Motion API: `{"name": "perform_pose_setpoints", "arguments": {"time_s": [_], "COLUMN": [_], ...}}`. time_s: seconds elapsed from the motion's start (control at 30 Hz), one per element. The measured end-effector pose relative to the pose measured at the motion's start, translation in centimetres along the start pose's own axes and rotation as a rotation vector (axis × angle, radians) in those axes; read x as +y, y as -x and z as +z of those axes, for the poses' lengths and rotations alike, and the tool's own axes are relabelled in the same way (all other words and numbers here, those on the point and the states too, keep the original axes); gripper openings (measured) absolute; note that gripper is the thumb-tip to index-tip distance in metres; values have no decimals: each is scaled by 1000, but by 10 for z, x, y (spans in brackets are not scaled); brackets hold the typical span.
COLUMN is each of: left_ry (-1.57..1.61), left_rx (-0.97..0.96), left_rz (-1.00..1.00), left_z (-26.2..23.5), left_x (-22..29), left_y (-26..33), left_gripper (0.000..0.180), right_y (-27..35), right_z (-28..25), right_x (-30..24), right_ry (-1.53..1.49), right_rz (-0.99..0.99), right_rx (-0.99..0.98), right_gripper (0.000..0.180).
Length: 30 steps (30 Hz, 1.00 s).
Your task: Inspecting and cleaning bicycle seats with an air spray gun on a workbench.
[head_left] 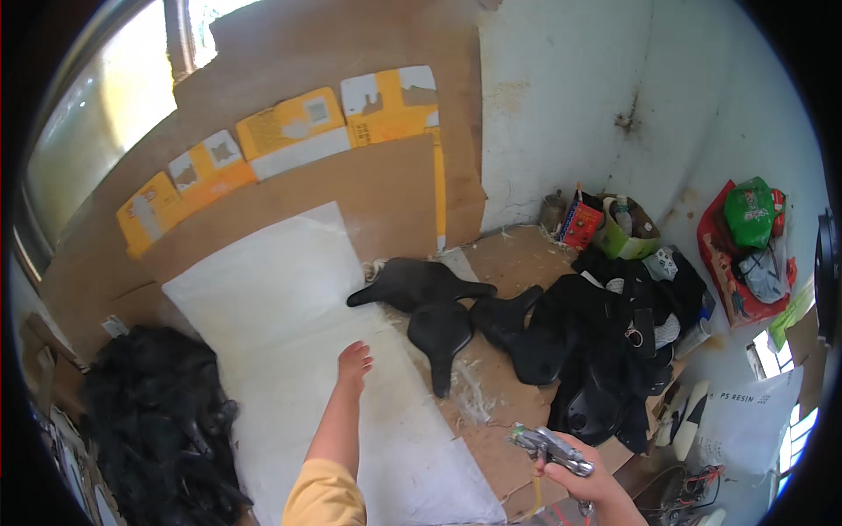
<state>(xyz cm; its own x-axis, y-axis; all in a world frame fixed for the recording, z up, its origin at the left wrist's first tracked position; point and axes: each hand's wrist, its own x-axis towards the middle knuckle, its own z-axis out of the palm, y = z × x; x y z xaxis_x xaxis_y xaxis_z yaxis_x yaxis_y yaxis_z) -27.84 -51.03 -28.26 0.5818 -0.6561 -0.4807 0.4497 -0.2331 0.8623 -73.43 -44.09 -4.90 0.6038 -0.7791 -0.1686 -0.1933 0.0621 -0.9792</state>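
Observation:
My right hand grips a metal spray gun near the lower edge, its nozzle end pointing left. A yellowish hose hangs below the gun. My left hand is held out over the white sheet with nothing in it, fingers loosely extended. Beyond and to the right of that hand lie black bicycle-saddle-shaped pieces: a wide one partly on the sheet's edge, and a narrower one touching it. Several more saddle-shaped pieces lie farther right on the cardboard.
A heap of black pieces stands left of the sheet. Right of the saddle pieces are dark cloth and a phone. A green box of bottles sits in the back corner. Cardboard lines the back; red and green bags hang at right.

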Motion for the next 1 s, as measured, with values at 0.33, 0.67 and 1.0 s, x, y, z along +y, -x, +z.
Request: {"name": "perform_pose_setpoints", "arguments": {"time_s": [0.33,0.67,1.0], "left_ry": [-874,-535,161], "left_rx": [49,20,-2], "left_rz": [309,381,623], "left_z": [120,74,-36], "left_x": [-46,-63,112], "left_y": [-134,-151,-39], "left_gripper": [42,33,28], "right_y": [-25,-7,-41], "right_z": [-46,-25,-12], "right_x": [-6,-15,35], "right_ry": [-137,-47,-125], "right_rz": [212,116,139], "right_rx": [126,140,180], "right_gripper": [53,51,47]}}
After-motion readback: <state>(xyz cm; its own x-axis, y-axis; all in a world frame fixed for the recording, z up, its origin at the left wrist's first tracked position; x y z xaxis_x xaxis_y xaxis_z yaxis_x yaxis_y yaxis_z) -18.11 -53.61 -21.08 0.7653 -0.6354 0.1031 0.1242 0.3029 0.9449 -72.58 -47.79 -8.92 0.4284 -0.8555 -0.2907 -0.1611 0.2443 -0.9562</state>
